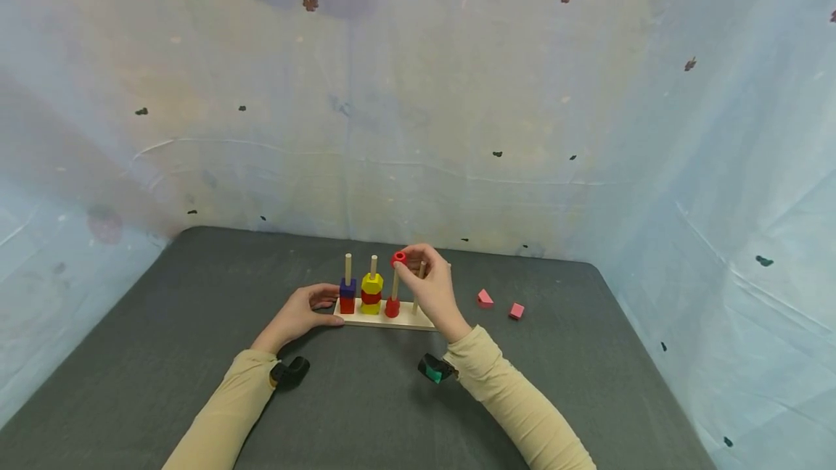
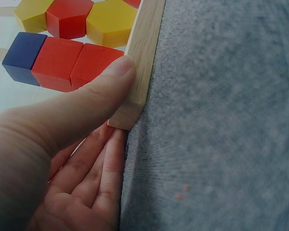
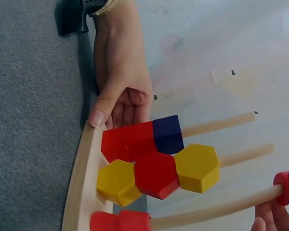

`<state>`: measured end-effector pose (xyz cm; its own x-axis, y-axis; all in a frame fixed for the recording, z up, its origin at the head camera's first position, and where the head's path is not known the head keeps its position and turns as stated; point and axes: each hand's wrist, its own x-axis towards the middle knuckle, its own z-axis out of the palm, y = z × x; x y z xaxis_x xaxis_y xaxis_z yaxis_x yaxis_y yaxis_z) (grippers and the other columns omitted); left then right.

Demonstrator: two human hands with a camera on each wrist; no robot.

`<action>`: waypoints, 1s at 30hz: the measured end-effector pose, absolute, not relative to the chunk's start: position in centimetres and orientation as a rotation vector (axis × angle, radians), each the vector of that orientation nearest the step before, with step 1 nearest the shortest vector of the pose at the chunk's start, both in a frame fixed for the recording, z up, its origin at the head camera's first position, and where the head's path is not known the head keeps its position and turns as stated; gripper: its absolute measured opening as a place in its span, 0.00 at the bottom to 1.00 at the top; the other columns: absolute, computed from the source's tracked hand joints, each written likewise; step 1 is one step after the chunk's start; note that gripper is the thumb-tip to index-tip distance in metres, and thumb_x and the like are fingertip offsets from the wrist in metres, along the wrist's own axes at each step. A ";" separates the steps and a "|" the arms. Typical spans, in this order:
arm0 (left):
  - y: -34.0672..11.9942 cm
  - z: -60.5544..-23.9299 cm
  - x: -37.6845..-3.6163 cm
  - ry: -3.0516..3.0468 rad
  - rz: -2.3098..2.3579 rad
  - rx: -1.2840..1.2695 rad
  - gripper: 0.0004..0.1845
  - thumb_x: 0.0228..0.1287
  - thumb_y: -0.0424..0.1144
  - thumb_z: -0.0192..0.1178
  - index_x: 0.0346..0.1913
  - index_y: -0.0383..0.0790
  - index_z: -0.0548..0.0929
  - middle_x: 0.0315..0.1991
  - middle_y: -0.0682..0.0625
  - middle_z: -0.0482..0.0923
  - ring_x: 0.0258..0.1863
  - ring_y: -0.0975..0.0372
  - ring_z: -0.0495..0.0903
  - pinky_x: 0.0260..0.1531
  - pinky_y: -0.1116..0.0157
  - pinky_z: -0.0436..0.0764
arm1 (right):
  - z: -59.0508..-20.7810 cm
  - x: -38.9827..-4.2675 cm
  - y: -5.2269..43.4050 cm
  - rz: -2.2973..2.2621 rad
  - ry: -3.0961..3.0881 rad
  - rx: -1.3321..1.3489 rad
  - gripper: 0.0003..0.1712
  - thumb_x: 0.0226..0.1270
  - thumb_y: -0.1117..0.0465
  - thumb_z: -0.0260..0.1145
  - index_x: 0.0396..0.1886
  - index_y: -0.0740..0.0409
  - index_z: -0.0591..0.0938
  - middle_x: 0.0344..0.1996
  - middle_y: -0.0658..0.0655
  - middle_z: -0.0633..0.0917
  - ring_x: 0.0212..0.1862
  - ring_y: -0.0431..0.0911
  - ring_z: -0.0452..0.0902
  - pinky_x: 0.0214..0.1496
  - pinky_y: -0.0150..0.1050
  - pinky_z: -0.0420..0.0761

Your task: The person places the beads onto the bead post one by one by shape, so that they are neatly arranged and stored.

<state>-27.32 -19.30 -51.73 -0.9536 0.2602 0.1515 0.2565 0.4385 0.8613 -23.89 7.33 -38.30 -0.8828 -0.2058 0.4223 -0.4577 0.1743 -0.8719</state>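
A wooden peg board [image 1: 385, 320] stands on the table with upright pegs. My left hand [image 1: 302, 315] grips its left end, thumb on the front edge and fingers around the end. In my right hand [image 1: 431, 286] I pinch a red round block [image 1: 399, 258] with a hole, right at the tip of the third peg [image 3: 221, 209]. Lower on that peg sit red round blocks [image 3: 120, 221]. Red square blocks [image 2: 58, 62] topped by a dark blue one [image 2: 24, 57] fill the first peg. Yellow hexagons [image 3: 197, 166] with a red hexagon [image 3: 156, 175] between them are on the second.
Two pink blocks, one triangular [image 1: 485, 299] and one square [image 1: 517, 311], lie on the dark grey table [image 1: 562, 376] to the right of the board. Another peg [image 1: 419, 287] rises beside my right hand. A pale patterned curtain [image 1: 418, 93] hangs behind the table.
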 end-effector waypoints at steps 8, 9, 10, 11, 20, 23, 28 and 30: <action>-19.3 -51.5 -27.1 2.654 1.636 0.506 0.37 0.47 0.49 0.75 0.59 0.36 0.76 0.55 0.40 0.76 0.55 0.49 0.76 0.54 0.53 0.76 | -38.9 -23.7 6.8 1.819 -2.182 0.580 0.16 0.65 0.66 0.66 0.48 0.71 0.77 0.42 0.66 0.80 0.41 0.56 0.78 0.44 0.45 0.80; -19.3 -51.5 -27.1 2.657 1.633 0.502 0.37 0.46 0.50 0.75 0.59 0.37 0.76 0.55 0.41 0.77 0.55 0.50 0.76 0.54 0.53 0.76 | -39.0 -23.6 6.8 1.818 -2.179 0.573 0.16 0.65 0.67 0.66 0.48 0.71 0.77 0.42 0.66 0.80 0.41 0.56 0.78 0.44 0.45 0.80; -19.3 -51.5 -27.0 2.652 1.637 0.501 0.37 0.46 0.50 0.75 0.59 0.37 0.77 0.55 0.41 0.77 0.54 0.50 0.76 0.54 0.52 0.76 | -39.0 -23.6 6.8 1.817 -2.177 0.567 0.16 0.65 0.66 0.66 0.48 0.70 0.77 0.42 0.66 0.80 0.41 0.56 0.78 0.44 0.46 0.80; -19.3 -51.5 -27.1 2.650 1.634 0.501 0.37 0.46 0.51 0.75 0.59 0.37 0.76 0.55 0.41 0.76 0.55 0.50 0.76 0.54 0.52 0.75 | -39.0 -23.6 6.7 1.817 -2.173 0.566 0.16 0.65 0.67 0.66 0.48 0.71 0.77 0.42 0.66 0.80 0.41 0.56 0.78 0.44 0.46 0.80; -19.4 -51.7 -27.4 2.641 1.624 0.491 0.38 0.46 0.50 0.76 0.59 0.36 0.76 0.56 0.40 0.76 0.56 0.49 0.75 0.55 0.51 0.74 | -39.3 -23.5 6.7 1.833 -2.157 0.575 0.14 0.64 0.68 0.66 0.47 0.71 0.77 0.40 0.65 0.80 0.40 0.58 0.78 0.44 0.47 0.80; -19.3 -51.8 -27.4 2.654 1.612 0.497 0.37 0.46 0.49 0.76 0.59 0.35 0.76 0.56 0.40 0.76 0.55 0.49 0.75 0.55 0.52 0.75 | -39.5 -23.7 6.7 1.836 -2.154 0.573 0.14 0.64 0.68 0.66 0.46 0.71 0.78 0.40 0.65 0.80 0.40 0.58 0.78 0.44 0.46 0.80; -19.2 -51.6 -27.3 2.634 1.623 0.443 0.36 0.46 0.46 0.76 0.59 0.37 0.76 0.56 0.41 0.76 0.55 0.50 0.75 0.56 0.52 0.74 | -39.8 -23.9 6.9 1.834 -2.181 0.566 0.13 0.63 0.69 0.67 0.45 0.70 0.78 0.40 0.65 0.81 0.39 0.56 0.78 0.44 0.43 0.81; -19.1 -51.6 -27.3 2.612 1.636 0.409 0.36 0.45 0.45 0.77 0.59 0.38 0.76 0.56 0.42 0.76 0.56 0.51 0.75 0.57 0.52 0.74 | -39.9 -23.8 6.9 1.835 -2.191 0.566 0.13 0.62 0.69 0.67 0.45 0.70 0.78 0.40 0.65 0.81 0.40 0.56 0.78 0.44 0.43 0.81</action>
